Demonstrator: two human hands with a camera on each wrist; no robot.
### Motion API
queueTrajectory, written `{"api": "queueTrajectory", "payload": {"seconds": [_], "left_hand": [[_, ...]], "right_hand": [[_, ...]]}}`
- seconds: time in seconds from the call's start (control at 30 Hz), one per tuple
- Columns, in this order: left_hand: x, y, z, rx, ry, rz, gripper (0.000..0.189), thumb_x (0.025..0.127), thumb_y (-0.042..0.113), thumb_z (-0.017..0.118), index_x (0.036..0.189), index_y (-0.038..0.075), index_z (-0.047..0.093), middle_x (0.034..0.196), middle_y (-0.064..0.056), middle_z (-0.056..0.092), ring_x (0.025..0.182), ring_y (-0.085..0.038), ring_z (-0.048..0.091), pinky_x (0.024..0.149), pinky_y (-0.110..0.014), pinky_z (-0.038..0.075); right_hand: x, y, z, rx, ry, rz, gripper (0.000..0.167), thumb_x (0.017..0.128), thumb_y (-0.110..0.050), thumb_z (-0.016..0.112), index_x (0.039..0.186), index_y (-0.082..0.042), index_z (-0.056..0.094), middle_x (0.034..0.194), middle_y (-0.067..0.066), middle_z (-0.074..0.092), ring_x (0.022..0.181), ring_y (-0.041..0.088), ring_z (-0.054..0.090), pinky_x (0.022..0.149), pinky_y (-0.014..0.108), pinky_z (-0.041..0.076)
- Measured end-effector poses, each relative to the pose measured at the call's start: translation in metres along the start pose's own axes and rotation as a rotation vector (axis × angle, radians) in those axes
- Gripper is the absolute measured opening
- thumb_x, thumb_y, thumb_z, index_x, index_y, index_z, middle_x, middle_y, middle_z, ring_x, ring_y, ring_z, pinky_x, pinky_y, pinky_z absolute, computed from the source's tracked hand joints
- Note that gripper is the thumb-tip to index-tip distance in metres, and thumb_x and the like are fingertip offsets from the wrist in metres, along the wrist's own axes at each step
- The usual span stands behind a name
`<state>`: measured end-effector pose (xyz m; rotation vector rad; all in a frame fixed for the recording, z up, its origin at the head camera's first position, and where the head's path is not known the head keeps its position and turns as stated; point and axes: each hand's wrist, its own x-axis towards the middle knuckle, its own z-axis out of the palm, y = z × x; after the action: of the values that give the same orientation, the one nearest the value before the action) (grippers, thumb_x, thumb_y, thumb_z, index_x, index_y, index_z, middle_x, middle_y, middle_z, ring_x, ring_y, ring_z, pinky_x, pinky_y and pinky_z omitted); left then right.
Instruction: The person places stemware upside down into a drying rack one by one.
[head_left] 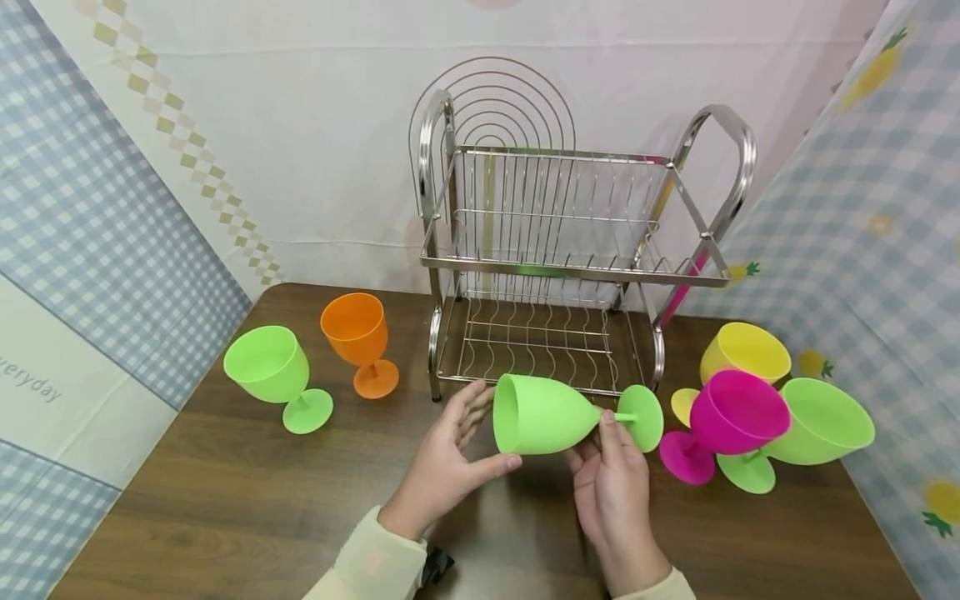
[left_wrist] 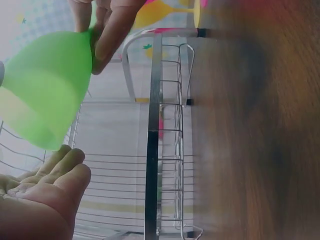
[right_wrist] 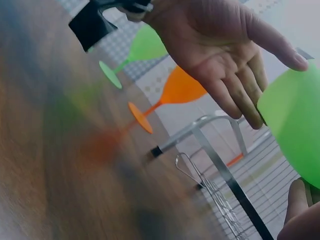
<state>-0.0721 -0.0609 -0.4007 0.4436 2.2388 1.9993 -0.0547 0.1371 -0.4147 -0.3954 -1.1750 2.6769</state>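
Note:
A green plastic goblet [head_left: 547, 414] lies sideways in the air before the rack, its mouth to the left and its foot to the right. My right hand [head_left: 613, 483] pinches its stem between thumb and fingers. At the goblet's rim, my left hand [head_left: 450, 462] spreads its thumb and fingers around the mouth without curling round it. The left wrist view shows the green bowl [left_wrist: 50, 85] just above the left fingertips [left_wrist: 75, 157]. In the right wrist view the left palm [right_wrist: 215, 55] faces the bowl [right_wrist: 295, 120].
A two-tier metal dish rack [head_left: 570, 271] stands at the back. Left of it are a green goblet [head_left: 270, 367] and an orange goblet [head_left: 358, 333]. On the right, yellow [head_left: 742, 354], magenta [head_left: 738, 412] and green [head_left: 821, 421] goblets crowd together on the wooden table [head_left: 247, 508].

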Motion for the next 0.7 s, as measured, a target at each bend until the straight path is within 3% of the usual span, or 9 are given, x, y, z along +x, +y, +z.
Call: {"api": "queueTrajectory", "payload": {"seconds": [0.3,0.5,0.57,0.63,0.7], "left_hand": [[0.001,-0.001,-0.004,0.024,-0.026,0.025,0.097,0.077,0.022,0.09,0.155,0.021,0.033,0.155,0.005,0.043,0.143,-0.016,0.04,0.118,-0.044,0.029],[0.0,0.0,-0.006,0.097,-0.049,0.023,0.092,0.075,0.026,0.091,0.151,0.028,0.04,0.155,0.006,0.042,0.143,-0.02,0.04,0.117,-0.048,0.031],[0.001,-0.001,-0.006,0.117,-0.064,0.021,0.09,0.074,0.027,0.091,0.149,0.03,0.042,0.154,0.006,0.044,0.143,-0.02,0.04,0.117,-0.048,0.031],[0.001,-0.002,-0.006,0.141,-0.084,0.016,0.089,0.073,0.029,0.092,0.147,0.03,0.045,0.152,0.005,0.046,0.142,-0.02,0.041,0.116,-0.048,0.032],[0.002,-0.004,-0.006,0.174,-0.111,0.008,0.089,0.071,0.033,0.092,0.146,0.028,0.046,0.149,0.007,0.048,0.141,-0.018,0.041,0.116,-0.048,0.033]], "right_hand": [[0.003,-0.007,0.001,-0.182,0.044,-0.146,0.027,0.105,-0.023,0.054,0.101,-0.002,0.07,0.096,0.004,0.071,0.081,0.011,0.066,0.07,0.027,0.059],[0.001,-0.017,0.004,-0.414,0.048,-0.318,0.025,0.102,-0.017,0.059,0.094,0.003,0.07,0.075,-0.001,0.063,0.064,0.009,0.05,0.057,0.019,0.047],[0.001,-0.02,0.005,-0.484,0.035,-0.388,0.023,0.102,-0.013,0.059,0.092,0.006,0.068,0.071,-0.002,0.061,0.062,0.009,0.048,0.058,0.018,0.047],[0.0,-0.024,0.006,-0.509,0.007,-0.452,0.021,0.101,-0.007,0.06,0.09,0.009,0.066,0.071,-0.002,0.064,0.064,0.007,0.055,0.062,0.017,0.051],[0.0,-0.027,0.007,-0.504,-0.047,-0.5,0.018,0.099,-0.002,0.06,0.092,0.012,0.066,0.08,0.001,0.072,0.07,0.007,0.062,0.067,0.018,0.055]]}}
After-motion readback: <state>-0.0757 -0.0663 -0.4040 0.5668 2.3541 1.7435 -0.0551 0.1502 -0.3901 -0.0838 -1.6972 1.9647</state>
